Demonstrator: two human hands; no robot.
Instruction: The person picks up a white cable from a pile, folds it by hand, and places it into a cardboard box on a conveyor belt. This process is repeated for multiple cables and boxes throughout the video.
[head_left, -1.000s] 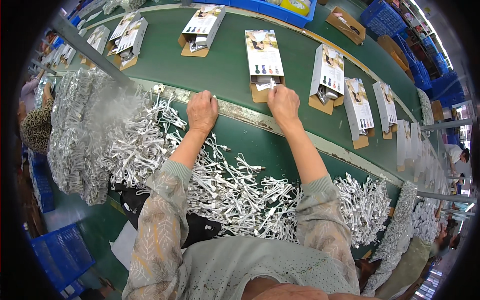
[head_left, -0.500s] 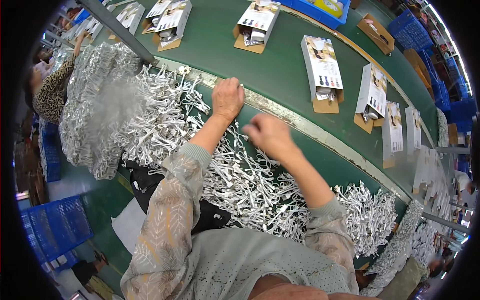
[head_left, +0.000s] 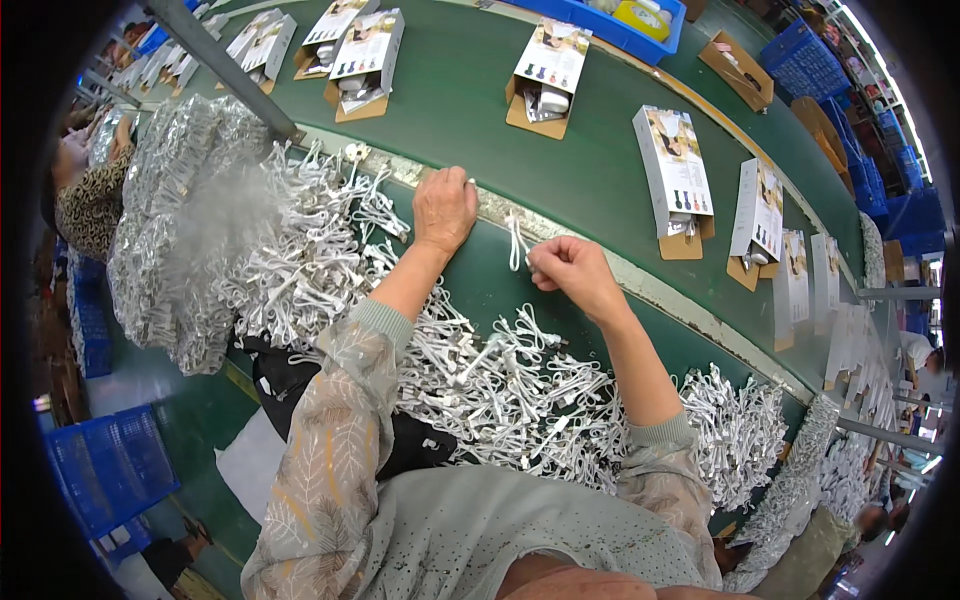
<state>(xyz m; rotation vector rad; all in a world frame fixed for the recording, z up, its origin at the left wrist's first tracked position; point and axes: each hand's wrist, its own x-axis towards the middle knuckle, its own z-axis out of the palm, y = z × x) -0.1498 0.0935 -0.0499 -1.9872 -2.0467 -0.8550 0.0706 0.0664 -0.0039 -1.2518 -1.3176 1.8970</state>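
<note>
My left hand point(head_left: 445, 210) rests on the pale rail of the belt, fingers curled under. A small white bit shows by its fingertips; what it holds is hidden. To its right, my right hand point(head_left: 574, 277) is closed in a pinch. A looped white cable point(head_left: 515, 243) stands out from its fingertips, its far end over the rail. Below both hands spreads a tangled heap of short white cables point(head_left: 500, 385) with plugs. More such cables point(head_left: 735, 430) lie in a pile right of my right forearm.
Beyond the rail point(head_left: 640, 285), a green belt point(head_left: 450, 110) carries open printed boxes point(head_left: 675, 165) with white parts inside. Bundles in clear bags point(head_left: 185, 240) are stacked at left. A blue bin point(head_left: 630, 25) stands at the far side; a grey post point(head_left: 215, 60) rises at upper left.
My right hand, blurred before, has moved slightly right and down, and the looped cable now shows at its fingertips. My left hand stays at the rail. The boxes have shifted rightward along the belt.
</note>
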